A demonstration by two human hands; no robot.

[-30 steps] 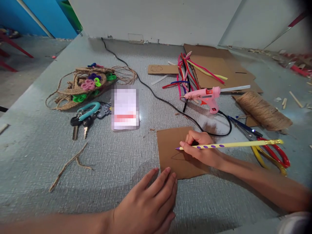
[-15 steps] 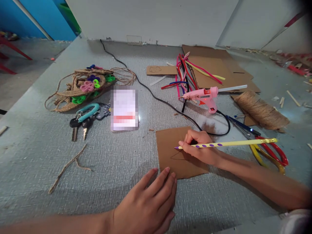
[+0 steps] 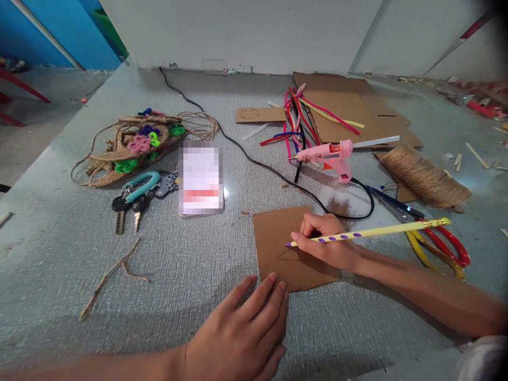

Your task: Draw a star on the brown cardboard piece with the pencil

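My right hand point(image 3: 327, 241) grips a pale yellow pencil point(image 3: 377, 232) with purple spots, its purple tip pointing left over a square of brown cardboard point(image 3: 273, 227). Thin dark lines forming an angle show on the cardboard just below the tip. Whether the tip touches the surface, I cannot tell. My left hand point(image 3: 246, 323) lies flat with fingers stretched, the fingertips at the cardboard's lower left edge. Behind the right forearm lie scissors point(image 3: 434, 243) with red and yellow handles, partly covered by the pencil.
A pink glue gun point(image 3: 329, 157) with a black cord point(image 3: 254, 159) lies beyond the cardboard. Around it are pipe cleaners point(image 3: 301, 119), larger cardboard point(image 3: 349, 106) and a twine roll point(image 3: 426, 174). Leftward are a twine piece with flowers point(image 3: 135, 145), keys point(image 3: 137, 203), a blurred card point(image 3: 200, 177) and a twig-like strand point(image 3: 111, 275).
The pencil tip has shifted slightly down toward the drawn lines, and the pencil's back end has risen a little. My left hand stays in place. The view has moved slightly.
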